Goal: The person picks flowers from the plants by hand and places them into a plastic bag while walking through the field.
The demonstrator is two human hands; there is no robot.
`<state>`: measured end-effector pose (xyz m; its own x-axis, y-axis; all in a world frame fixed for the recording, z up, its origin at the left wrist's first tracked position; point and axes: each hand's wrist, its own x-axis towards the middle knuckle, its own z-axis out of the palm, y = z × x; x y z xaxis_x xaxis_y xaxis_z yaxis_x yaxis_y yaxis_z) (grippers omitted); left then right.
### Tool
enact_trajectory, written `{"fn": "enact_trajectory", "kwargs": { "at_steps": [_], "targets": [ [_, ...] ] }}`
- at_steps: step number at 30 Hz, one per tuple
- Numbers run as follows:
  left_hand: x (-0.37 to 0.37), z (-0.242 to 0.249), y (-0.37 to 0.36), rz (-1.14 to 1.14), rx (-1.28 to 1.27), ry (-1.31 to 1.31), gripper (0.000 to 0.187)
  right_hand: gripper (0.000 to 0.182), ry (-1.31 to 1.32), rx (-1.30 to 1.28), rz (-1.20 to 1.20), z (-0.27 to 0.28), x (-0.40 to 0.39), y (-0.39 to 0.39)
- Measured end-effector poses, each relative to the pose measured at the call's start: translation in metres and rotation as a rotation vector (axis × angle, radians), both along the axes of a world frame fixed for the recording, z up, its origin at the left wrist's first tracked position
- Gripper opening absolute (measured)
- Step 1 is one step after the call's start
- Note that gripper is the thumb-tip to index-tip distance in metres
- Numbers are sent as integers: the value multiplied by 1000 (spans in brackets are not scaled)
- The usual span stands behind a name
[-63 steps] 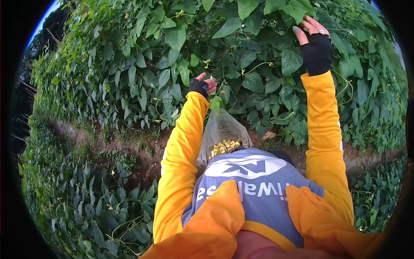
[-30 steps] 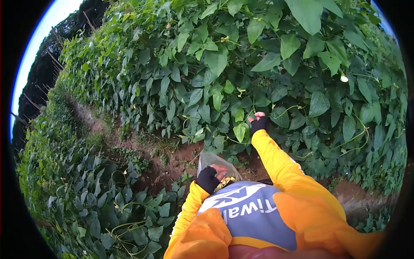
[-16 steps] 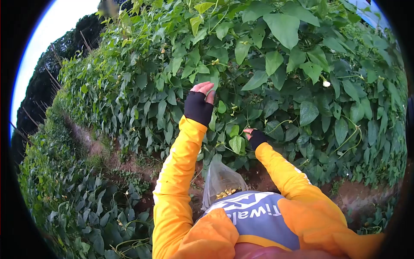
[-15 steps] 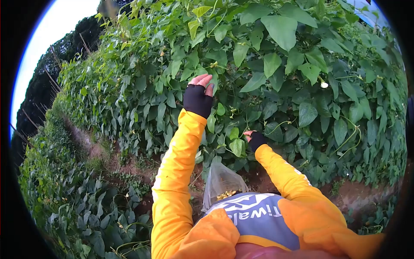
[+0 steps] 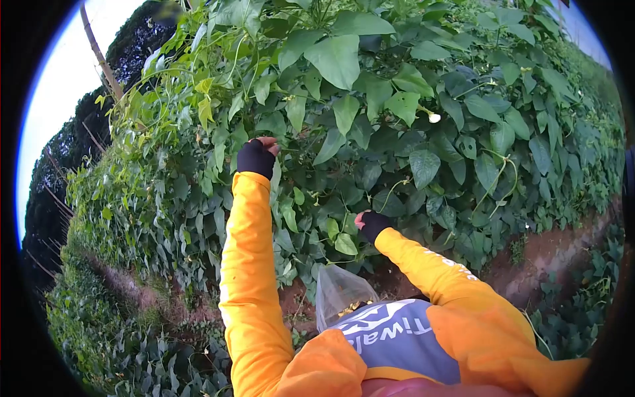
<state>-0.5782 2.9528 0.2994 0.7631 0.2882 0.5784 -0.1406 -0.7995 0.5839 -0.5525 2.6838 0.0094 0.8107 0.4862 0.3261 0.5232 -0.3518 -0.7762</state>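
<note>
My left hand (image 5: 260, 155), in a black fingerless glove, reaches into the leafy vines (image 5: 297, 145). Its fingers are curled together among the leaves, and whatever they hold is too small to make out. Lower and to the right, my right hand (image 5: 372, 223) wears the same kind of glove. Its fingers are closed near some light green leaves (image 5: 344, 243), with their tips partly hidden. Against my front hangs a clear plastic bag (image 5: 334, 288) with small yellow pieces (image 5: 356, 307) inside, perhaps flowers.
A white flower (image 5: 434, 118) stands out on the vine wall to the right. Bare soil (image 5: 529, 264) runs along the foot of the plants. Low leafy growth (image 5: 126, 354) fills the lower left, and a wooden pole (image 5: 100, 53) leans at the upper left.
The view has shifted, so the vines appear further left. My left hand's fingers, straighter before, are now curled in the leaves. My right hand stays low with its fingers more closed.
</note>
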Motion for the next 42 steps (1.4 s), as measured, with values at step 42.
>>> {"fn": "enact_trajectory", "kwargs": {
  "at_steps": [42],
  "targets": [
    [-365, -135, -8, 541, -602, -98, 28, 18, 413, -207, 575, 58, -119, -49]
  ]
}}
